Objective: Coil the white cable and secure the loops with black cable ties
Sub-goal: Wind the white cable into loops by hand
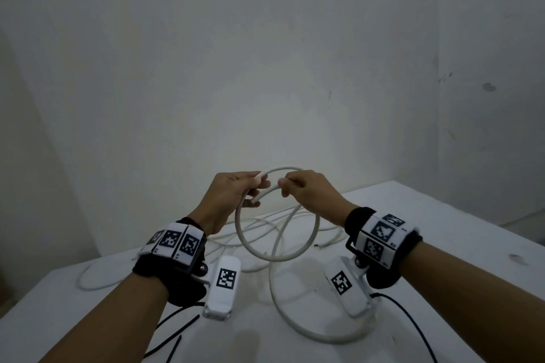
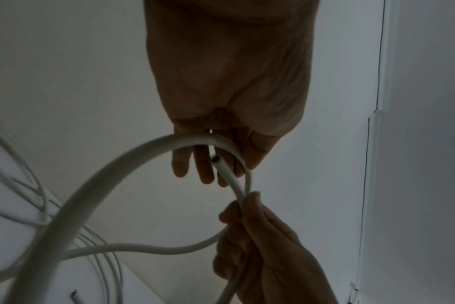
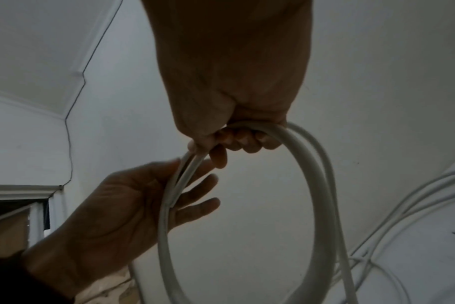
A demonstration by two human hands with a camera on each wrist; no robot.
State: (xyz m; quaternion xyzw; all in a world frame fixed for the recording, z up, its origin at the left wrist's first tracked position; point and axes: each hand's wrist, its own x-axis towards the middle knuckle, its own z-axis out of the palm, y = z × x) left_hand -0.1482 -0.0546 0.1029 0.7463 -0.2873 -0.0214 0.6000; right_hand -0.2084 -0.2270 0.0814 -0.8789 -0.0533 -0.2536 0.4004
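Note:
I hold a loop of the white cable (image 1: 316, 230) in the air above the white table (image 1: 442, 233). My left hand (image 1: 259, 183) has its thumb on top of the cable and its fingers underneath, and the cut cable end (image 3: 171, 203) lies across those fingers (image 3: 195, 185). My right hand (image 1: 284, 186) grips the loop's top from the right. Its fingers (image 3: 237, 142) curl round two strands of the loop (image 3: 321, 185). The rest of the cable (image 1: 275, 300) trails down onto the table in loose bends. Two black cable ties (image 1: 180, 330) lie at the near left.
More slack cable (image 1: 88, 280) spreads over the table towards its left edge and back (image 1: 327, 240). A thin black lead (image 1: 413, 330) runs from the right wrist camera. A bare white wall stands close behind the table. A dark opening (image 3: 11, 207) shows at the left.

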